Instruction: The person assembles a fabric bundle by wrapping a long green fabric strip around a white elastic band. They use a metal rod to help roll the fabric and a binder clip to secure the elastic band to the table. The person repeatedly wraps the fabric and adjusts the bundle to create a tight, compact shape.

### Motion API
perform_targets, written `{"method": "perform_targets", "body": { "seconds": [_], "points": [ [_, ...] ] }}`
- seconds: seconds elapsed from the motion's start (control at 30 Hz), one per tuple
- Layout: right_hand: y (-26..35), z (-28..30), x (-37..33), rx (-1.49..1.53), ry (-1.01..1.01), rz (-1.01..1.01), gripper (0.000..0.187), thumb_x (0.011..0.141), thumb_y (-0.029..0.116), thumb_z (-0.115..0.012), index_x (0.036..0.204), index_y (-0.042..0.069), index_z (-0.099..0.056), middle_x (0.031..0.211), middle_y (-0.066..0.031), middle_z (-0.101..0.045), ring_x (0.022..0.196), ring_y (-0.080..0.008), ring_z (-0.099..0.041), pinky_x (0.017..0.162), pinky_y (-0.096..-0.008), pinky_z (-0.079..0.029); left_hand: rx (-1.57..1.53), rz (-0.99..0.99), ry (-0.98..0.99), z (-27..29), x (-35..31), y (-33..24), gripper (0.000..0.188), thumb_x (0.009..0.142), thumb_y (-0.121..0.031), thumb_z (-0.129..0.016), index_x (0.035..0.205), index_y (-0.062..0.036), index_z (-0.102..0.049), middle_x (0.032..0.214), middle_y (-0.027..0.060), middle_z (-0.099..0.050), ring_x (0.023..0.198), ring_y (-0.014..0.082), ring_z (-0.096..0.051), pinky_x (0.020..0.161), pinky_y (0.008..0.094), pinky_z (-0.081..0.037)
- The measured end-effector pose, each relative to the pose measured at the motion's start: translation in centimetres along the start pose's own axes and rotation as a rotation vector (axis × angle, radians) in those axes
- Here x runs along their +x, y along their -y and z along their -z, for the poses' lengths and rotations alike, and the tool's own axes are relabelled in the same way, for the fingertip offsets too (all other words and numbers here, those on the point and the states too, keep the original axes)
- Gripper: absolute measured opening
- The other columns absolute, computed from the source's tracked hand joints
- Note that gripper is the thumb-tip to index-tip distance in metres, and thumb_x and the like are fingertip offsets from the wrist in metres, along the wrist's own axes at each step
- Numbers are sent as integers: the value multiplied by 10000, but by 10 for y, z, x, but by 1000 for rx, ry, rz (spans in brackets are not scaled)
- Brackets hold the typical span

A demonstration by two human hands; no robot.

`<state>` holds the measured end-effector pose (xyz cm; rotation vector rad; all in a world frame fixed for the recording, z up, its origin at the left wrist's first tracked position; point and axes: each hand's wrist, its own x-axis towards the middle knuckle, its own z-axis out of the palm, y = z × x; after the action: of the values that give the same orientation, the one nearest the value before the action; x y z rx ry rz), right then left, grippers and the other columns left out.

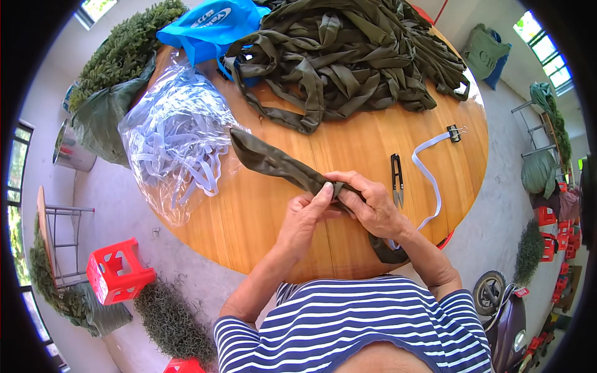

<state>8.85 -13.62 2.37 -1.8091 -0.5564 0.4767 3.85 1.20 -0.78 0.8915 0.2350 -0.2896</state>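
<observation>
Between my two hands is an olive-green fabric tube, gathered at the middle. Its loose end points up and left over the table; the other end hangs by my right wrist at the near edge. My left hand pinches the gathered part with thumb and fingers. Close against it, my right hand grips the same bunched cloth. A white elastic band runs from a black binder clip at the table's right down to the cloth near my right wrist. Where it meets the cloth is partly hidden. Black thread snips lie beside my right hand.
On the round wooden table lie a heap of olive fabric strips, a clear plastic bag of white elastic and a blue bag. Around it stand a red stool, artificial greenery and a scooter.
</observation>
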Motion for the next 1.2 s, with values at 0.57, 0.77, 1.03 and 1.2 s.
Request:
{"method": "perform_targets", "body": {
  "seconds": [0.57,0.77,1.03,1.2],
  "points": [
    [4,-6,-13,-63,-222,150,315,849,124,-546,1141,21,-491,849,-49,-585,691,-77,-516,622,-209,-424,-185,-108,-103,-7,7,2,196,869,-141,-541,1022,-20,-553,974,100,-614,892,179,-590,778,276,-479],
    [16,28,-16,383,-59,-147,280,855,144,-544,1109,26,-528,738,31,-531,562,-21,-437,492,-152,-347,27,-199,125,7,7,-40,350,878,-279,-496,1128,-34,-480,1052,99,-574,933,188,-577,778,318,-471],
    [18,40,-32,357,-43,-171,279,865,171,-523,1102,25,-543,631,52,-453,459,-1,-341,400,-159,-250,292,-243,-172,40,28,-120,451,856,-407,-498,1028,9,-524,867,143,-624,716,245,-639,560,316,-533],
    [11,36,-28,459,18,-316,286,868,187,-508,1101,23,-538,573,64,-416,420,-8,-325,375,-162,-236,-46,-120,-36,29,18,-62,373,896,-339,-453,1032,-1,-536,870,133,-634,828,242,-626,699,325,-527]
  ]
}}
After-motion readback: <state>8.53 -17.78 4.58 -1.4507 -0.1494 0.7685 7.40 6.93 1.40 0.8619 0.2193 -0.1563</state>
